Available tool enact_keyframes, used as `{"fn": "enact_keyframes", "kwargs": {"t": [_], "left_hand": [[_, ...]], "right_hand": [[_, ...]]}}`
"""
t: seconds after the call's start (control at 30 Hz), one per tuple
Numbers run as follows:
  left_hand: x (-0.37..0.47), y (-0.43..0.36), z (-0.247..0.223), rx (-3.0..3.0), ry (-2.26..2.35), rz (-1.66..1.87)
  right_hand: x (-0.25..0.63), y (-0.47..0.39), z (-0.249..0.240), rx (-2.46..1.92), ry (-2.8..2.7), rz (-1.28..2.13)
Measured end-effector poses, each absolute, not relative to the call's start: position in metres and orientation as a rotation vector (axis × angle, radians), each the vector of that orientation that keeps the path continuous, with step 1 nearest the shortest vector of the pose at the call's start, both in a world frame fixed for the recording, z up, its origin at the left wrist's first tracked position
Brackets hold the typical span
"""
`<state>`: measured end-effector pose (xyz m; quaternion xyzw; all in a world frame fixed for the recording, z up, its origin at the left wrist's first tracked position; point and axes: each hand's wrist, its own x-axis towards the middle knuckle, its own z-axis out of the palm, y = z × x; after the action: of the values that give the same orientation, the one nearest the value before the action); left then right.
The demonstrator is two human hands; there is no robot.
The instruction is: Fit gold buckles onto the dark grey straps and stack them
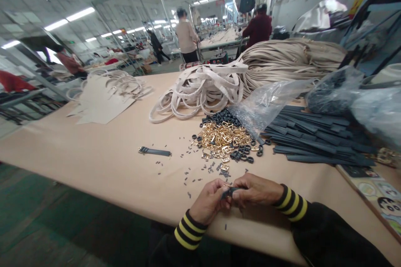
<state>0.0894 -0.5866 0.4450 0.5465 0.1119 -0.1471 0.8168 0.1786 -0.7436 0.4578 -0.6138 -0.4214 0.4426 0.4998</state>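
Note:
Close to the table's front edge, my left hand (210, 200) and my right hand (255, 190) meet, both closed on one short dark strap (230, 192). A bit of gold-coloured metal shows at the fingertips, but the fingers cover most of it. Just beyond my hands lie a pile of gold buckles (224, 135), black loops (242, 153) and small dark scattered pieces (208, 169). To the left, a dark strap with a buckle (155, 151) rests flat on the table.
Dark strips (313, 133) are stacked at right beside a clear plastic bag (266, 102). Pale straps (200, 87) lie coiled behind the buckles, with a thick bundle of beige straps (294, 58) further back. Flat beige panels (103, 100) sit far left. Several people stand in the background.

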Motion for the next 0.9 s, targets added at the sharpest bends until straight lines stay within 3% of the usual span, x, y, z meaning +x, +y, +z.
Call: {"fn": "enact_keyframes", "kwargs": {"t": [0.2, 0.47, 0.7, 0.9], "left_hand": [[0.092, -0.591, 0.449, 1.7, 0.28, -0.047], [0.093, -0.591, 0.43, 1.592, 0.354, -0.069], [0.095, -0.568, 0.437, 1.349, 0.166, -0.409], [0.097, -0.567, 0.441, 1.386, 0.137, -0.456]], "right_hand": [[0.18, -0.742, 0.456, -1.734, -1.008, 0.904], [0.178, -0.741, 0.457, -1.635, -1.093, 0.955], [0.177, -0.741, 0.458, -1.772, -1.227, 0.906], [0.172, -0.74, 0.46, -1.918, -1.23, 0.866]]}}
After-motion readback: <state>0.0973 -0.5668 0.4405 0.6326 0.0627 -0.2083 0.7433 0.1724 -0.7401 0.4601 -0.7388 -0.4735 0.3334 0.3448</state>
